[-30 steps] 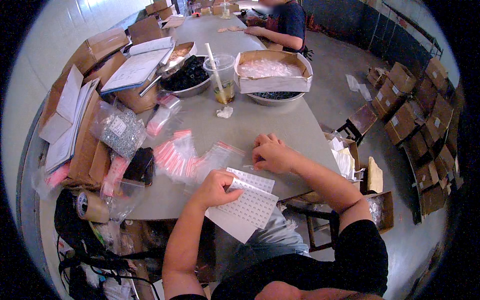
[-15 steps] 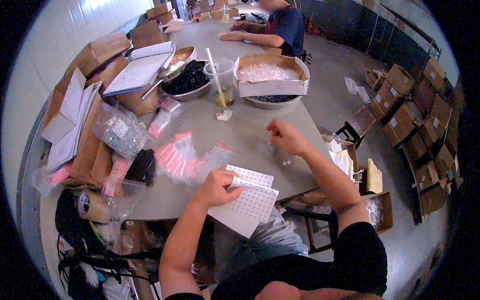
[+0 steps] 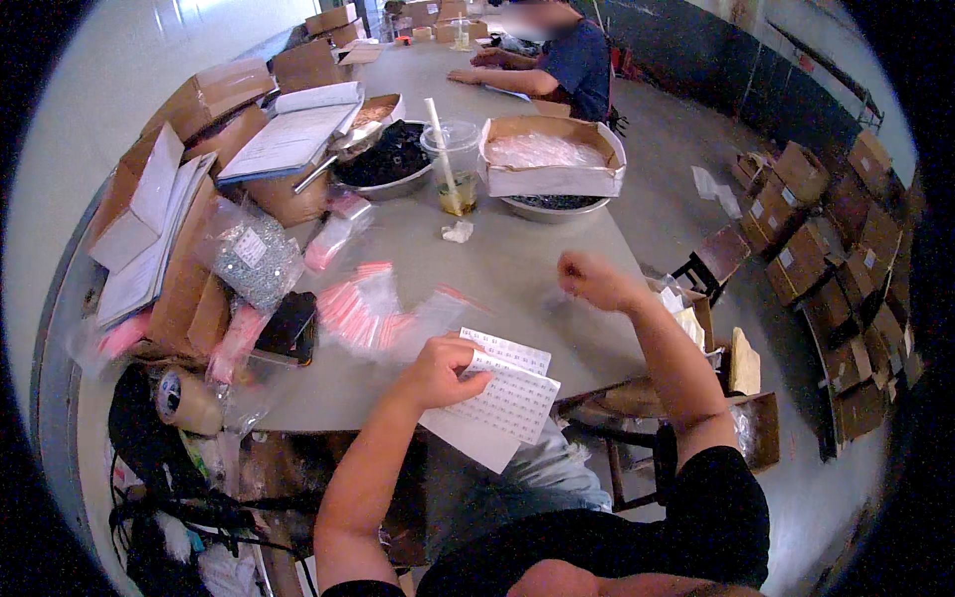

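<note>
My left hand point(image 3: 445, 373) grips sheets of small printed labels point(image 3: 512, 393), folded or overlapping, above the table's near edge. Some label spots on the top strip look bare. My right hand point(image 3: 600, 283) hovers over the right part of the table with its fingers curled into a pinch. A faint clear blur shows beside its fingertips, too smeared to name. Left of the label sheets, clear zip bags with red-pink tops point(image 3: 363, 310) lie fanned out, and more clear bags point(image 3: 435, 316) overlap beside them.
A drink cup with a straw point(image 3: 455, 179), a bowl of black parts point(image 3: 386, 164) and a white carton of clear bags point(image 3: 550, 157) stand farther back. A bag of metal parts point(image 3: 255, 257) and a dark phone-like object point(image 3: 288, 328) lie left. A co-worker point(image 3: 572, 65) sits beyond.
My right hand has moved slightly right and nearer. The small clear bag with white round pieces below it no longer shows plainly. My left hand keeps its hold; the view has shifted slightly.
</note>
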Demonstrator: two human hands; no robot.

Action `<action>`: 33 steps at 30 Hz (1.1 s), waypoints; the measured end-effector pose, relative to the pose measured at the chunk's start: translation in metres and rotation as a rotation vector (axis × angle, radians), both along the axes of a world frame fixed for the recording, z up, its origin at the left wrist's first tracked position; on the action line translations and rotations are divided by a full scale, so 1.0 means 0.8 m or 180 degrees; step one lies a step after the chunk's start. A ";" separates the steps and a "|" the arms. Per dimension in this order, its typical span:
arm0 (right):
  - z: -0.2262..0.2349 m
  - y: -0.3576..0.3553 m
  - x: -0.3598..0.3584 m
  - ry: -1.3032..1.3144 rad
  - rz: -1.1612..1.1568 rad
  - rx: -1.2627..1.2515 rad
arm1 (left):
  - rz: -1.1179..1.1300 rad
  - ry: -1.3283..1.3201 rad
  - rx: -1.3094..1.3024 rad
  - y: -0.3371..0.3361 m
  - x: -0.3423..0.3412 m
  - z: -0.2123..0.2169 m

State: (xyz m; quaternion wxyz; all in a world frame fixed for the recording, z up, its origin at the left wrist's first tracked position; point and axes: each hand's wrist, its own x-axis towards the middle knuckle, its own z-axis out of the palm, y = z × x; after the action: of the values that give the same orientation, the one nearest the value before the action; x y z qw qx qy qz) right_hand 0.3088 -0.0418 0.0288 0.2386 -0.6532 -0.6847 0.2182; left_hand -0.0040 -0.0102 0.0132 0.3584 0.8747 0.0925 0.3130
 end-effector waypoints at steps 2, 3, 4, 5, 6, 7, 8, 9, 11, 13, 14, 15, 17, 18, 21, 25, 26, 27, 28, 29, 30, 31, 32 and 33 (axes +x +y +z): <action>0.029 0.037 0.006 0.0327 -0.0249 0.0631 | -0.0030 -0.0052 -0.0023 0.002 -0.001 -0.007; 0.052 0.060 0.011 0.0347 -0.0437 0.1104 | -0.0034 -0.0004 -0.0058 0.002 -0.002 -0.007; 0.066 0.085 0.020 0.0209 -0.0705 0.1813 | -0.0052 0.0045 -0.0086 0.002 -0.002 -0.007; 0.080 0.107 0.028 0.0064 -0.0975 0.2519 | -0.0071 0.0093 -0.0117 0.002 -0.001 -0.006; 0.100 0.123 0.028 -0.0123 -0.1383 0.2440 | -0.0050 0.0157 -0.0144 0.001 -0.003 -0.003; 0.116 0.130 0.026 -0.0326 -0.1802 0.2356 | -0.0046 0.0212 -0.0170 -0.001 -0.003 0.000; 0.115 0.131 0.024 -0.0781 -0.2068 0.2522 | -0.0048 0.0267 -0.0191 -0.002 -0.002 0.002; 0.113 0.135 0.017 -0.1231 -0.2311 0.2672 | -0.0054 0.0246 -0.0150 -0.002 -0.003 0.002; 0.103 0.133 0.002 -0.1524 -0.2134 0.2790 | -0.0082 0.0203 -0.0058 -0.003 -0.003 0.003; 0.073 0.116 -0.047 -0.1009 -0.1018 0.2418 | -0.0006 0.0007 0.0210 0.000 -0.003 -0.006; 0.054 0.095 -0.072 -0.0776 -0.0062 0.1729 | 0.0010 -0.0086 0.0331 0.000 -0.003 -0.011; 0.037 0.078 -0.092 -0.0552 0.0554 0.1418 | 0.0009 -0.0154 0.0451 0.000 -0.002 -0.014; 0.009 0.053 -0.129 -0.0043 0.1786 0.0767 | 0.0042 -0.0247 0.0689 -0.004 -0.005 -0.016; -0.001 0.047 -0.138 0.0099 0.1895 0.0741 | 0.0039 -0.0260 0.0779 -0.008 -0.005 -0.014; -0.020 0.045 -0.152 0.0328 0.2142 0.0771 | -0.0041 -0.0256 0.1031 -0.016 -0.008 -0.007; -0.016 0.040 -0.165 -0.0264 0.2038 0.0785 | -0.0320 -0.0200 0.1161 -0.026 -0.009 -0.007; -0.016 0.037 -0.170 -0.0474 0.1944 0.0738 | -0.0407 -0.0155 0.1251 -0.025 -0.008 -0.005; -0.023 0.037 -0.171 -0.0454 0.1868 0.0791 | -0.0504 -0.0117 0.1340 -0.025 -0.008 -0.005; -0.034 0.040 -0.172 -0.0434 0.1792 0.0843 | -0.0617 0.0067 0.1292 -0.026 -0.008 -0.007; -0.041 0.042 -0.172 -0.0412 0.1715 0.0896 | -0.0710 0.0061 0.1278 -0.026 -0.007 -0.010; -0.044 0.045 -0.172 -0.0175 0.1691 0.0919 | -0.0798 0.0063 0.1259 -0.027 -0.006 -0.014; -0.046 0.047 -0.169 0.0062 0.1662 0.0940 | -0.0888 0.0065 0.1241 -0.029 -0.005 -0.017; -0.047 0.048 -0.167 0.0299 0.1630 0.0960 | -0.0903 0.0019 0.1198 -0.033 -0.005 -0.019; -0.047 0.048 -0.164 0.0379 0.1603 0.0899 | -0.0928 -0.0028 0.1157 -0.039 -0.005 -0.019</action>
State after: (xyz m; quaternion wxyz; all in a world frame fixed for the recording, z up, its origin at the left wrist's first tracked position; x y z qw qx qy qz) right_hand 0.1777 -0.0036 -0.0089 0.3052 -0.4091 -0.8337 0.2110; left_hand -0.0084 -0.0416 -0.0020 0.2369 0.9276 -0.0943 0.2732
